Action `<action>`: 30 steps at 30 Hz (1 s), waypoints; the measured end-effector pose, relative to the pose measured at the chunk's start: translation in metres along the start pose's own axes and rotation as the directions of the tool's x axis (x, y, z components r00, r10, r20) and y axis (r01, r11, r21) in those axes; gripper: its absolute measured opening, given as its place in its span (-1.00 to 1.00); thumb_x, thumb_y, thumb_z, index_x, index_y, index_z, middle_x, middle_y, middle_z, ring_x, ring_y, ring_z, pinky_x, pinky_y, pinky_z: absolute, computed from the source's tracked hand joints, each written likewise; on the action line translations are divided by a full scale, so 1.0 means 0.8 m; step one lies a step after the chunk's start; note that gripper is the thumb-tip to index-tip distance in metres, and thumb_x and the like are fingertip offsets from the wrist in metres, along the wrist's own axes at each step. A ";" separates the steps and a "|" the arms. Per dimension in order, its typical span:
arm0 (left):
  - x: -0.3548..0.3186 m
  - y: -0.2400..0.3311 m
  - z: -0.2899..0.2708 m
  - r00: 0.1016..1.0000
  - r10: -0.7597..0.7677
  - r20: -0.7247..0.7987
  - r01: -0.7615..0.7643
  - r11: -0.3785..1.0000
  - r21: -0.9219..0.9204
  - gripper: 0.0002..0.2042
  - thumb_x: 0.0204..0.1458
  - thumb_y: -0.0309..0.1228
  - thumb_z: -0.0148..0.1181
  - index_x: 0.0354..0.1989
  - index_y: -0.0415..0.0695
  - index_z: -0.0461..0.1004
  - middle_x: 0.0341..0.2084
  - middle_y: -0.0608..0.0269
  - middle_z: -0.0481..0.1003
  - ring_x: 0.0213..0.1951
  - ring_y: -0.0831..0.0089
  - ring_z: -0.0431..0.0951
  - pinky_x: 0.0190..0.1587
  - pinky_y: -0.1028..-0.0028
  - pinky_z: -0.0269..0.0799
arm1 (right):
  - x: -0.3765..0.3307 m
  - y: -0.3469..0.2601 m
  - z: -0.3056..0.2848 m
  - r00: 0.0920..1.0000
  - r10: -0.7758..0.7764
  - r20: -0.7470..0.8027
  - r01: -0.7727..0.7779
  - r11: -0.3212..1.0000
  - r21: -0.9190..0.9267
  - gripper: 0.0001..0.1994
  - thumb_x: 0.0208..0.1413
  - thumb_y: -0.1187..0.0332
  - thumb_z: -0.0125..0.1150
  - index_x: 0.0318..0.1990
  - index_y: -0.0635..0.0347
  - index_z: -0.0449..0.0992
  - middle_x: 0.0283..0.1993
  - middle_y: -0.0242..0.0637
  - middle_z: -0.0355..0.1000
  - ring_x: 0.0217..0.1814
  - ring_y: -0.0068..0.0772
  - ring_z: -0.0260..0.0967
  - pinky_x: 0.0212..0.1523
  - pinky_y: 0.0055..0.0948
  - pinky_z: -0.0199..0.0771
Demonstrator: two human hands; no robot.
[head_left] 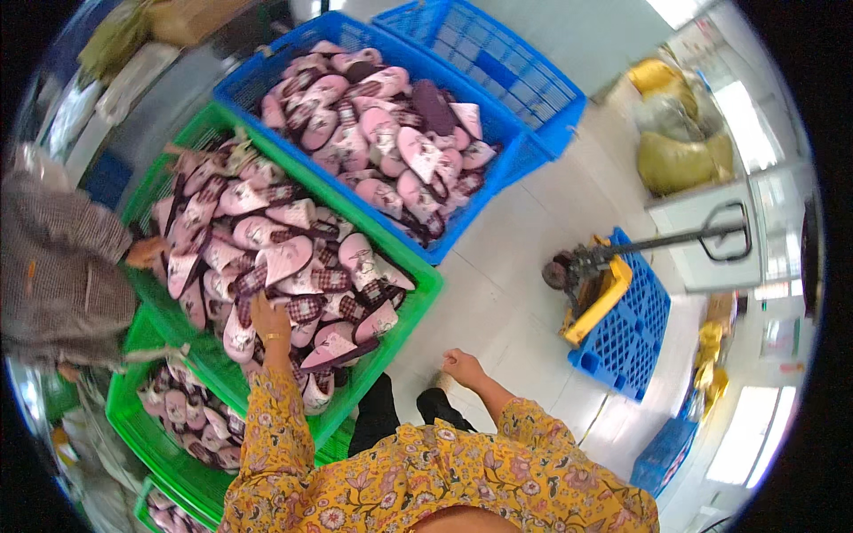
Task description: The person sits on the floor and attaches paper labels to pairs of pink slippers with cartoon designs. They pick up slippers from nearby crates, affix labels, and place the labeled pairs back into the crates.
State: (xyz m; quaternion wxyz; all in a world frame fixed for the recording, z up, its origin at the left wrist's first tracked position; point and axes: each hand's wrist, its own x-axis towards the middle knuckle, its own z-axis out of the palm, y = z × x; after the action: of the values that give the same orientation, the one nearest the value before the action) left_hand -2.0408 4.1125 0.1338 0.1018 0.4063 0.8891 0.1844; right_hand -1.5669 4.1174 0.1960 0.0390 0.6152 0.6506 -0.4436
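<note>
My left hand (269, 318) reaches into a green crate (425, 298) heaped with pink slippers (286, 258) that have dark checked linings. Its fingers are closed on a slipper in the pile, and the fingertips are partly hidden. My right hand (462, 366) hangs over the floor to the right of the crate, fingers curled in, with nothing visible in it. At the crate's left side, another person's hand (145, 252) touches the edge of the same heap.
Beyond the green crate stands a blue crate (351, 191) full of similar slippers, with another blue crate (533, 80) behind. A lower green crate (169, 440) holds more slippers. Rightward are a pallet jack (593, 302) and a blue pallet (644, 311). A co-worker (62, 266) stands left.
</note>
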 end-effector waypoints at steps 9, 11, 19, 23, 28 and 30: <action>-0.188 -0.008 0.022 0.864 0.085 0.497 -0.163 0.980 0.116 -0.40 -0.10 -0.20 0.20 0.12 -0.25 0.25 0.07 -0.20 0.30 0.10 -0.08 0.30 0.10 0.16 0.28 | -0.062 0.122 0.028 0.987 0.058 -0.152 -0.046 0.995 0.084 -0.61 -0.06 0.11 0.15 -0.14 0.18 0.50 -0.18 -0.11 0.49 -0.12 -0.09 0.43 -0.09 -0.22 0.43; -0.201 0.040 -0.019 0.790 0.012 0.613 -0.035 0.999 0.026 -0.44 -0.19 -0.25 0.19 0.00 -0.33 0.33 -0.08 -0.31 0.40 0.00 -0.16 0.38 0.05 0.09 0.31 | -0.083 0.160 0.038 0.980 0.042 -0.193 -0.044 0.999 -0.007 -0.62 -0.04 0.10 0.12 -0.15 0.16 0.51 -0.17 -0.11 0.48 -0.11 -0.09 0.42 -0.09 -0.21 0.42; -0.206 0.031 0.019 0.768 0.332 0.548 -0.476 0.868 0.142 -0.63 -0.15 -0.30 0.14 -0.23 -0.35 0.43 -0.33 -0.26 0.50 -0.24 -0.16 0.49 -0.19 0.11 0.41 | -0.196 0.246 0.028 0.931 0.259 -0.258 -0.182 0.941 0.285 -0.64 -0.09 0.13 0.16 -0.18 0.16 0.51 -0.13 -0.11 0.45 -0.08 -0.01 0.39 -0.06 -0.18 0.39; -0.195 0.018 0.088 0.169 0.407 0.898 -0.971 -0.085 0.221 -0.77 -0.14 -0.27 0.15 -0.46 -0.19 0.53 -0.46 -0.03 0.51 -0.36 0.09 0.52 -0.30 0.16 0.44 | -0.273 0.334 0.044 0.852 0.296 -0.431 -0.112 0.908 0.403 -0.64 -0.09 0.14 0.16 -0.20 0.18 0.50 -0.16 -0.08 0.45 -0.10 -0.02 0.40 -0.07 -0.17 0.39; -0.319 0.174 0.171 0.068 0.336 0.939 -0.980 0.198 0.000 -0.77 -0.11 -0.26 0.13 -0.45 -0.18 0.53 -0.43 -0.01 0.51 -0.35 0.11 0.52 -0.29 0.17 0.44 | -0.433 0.495 0.113 0.629 0.552 -0.547 -0.279 0.818 0.503 -0.68 -0.12 0.14 0.19 -0.24 0.13 0.51 -0.25 -0.13 0.48 -0.14 -0.04 0.41 -0.11 -0.16 0.39; -0.382 0.232 0.197 0.007 0.335 0.942 -0.955 0.282 -0.094 -0.77 -0.10 -0.25 0.12 -0.44 -0.18 0.53 -0.42 0.00 0.51 -0.34 0.11 0.52 -0.28 0.17 0.44 | -0.504 0.566 0.166 0.541 0.536 -0.649 -0.425 0.839 0.339 -0.75 -0.13 0.17 0.18 -0.37 0.14 0.52 -0.39 -0.14 0.47 -0.26 -0.11 0.44 -0.23 -0.14 0.43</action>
State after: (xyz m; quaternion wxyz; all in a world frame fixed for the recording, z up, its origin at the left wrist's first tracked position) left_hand -1.6632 4.0308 0.0759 0.2762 0.8319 0.3664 -0.3119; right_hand -1.1579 3.6573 0.1166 -0.1430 0.8938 0.3843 -0.1817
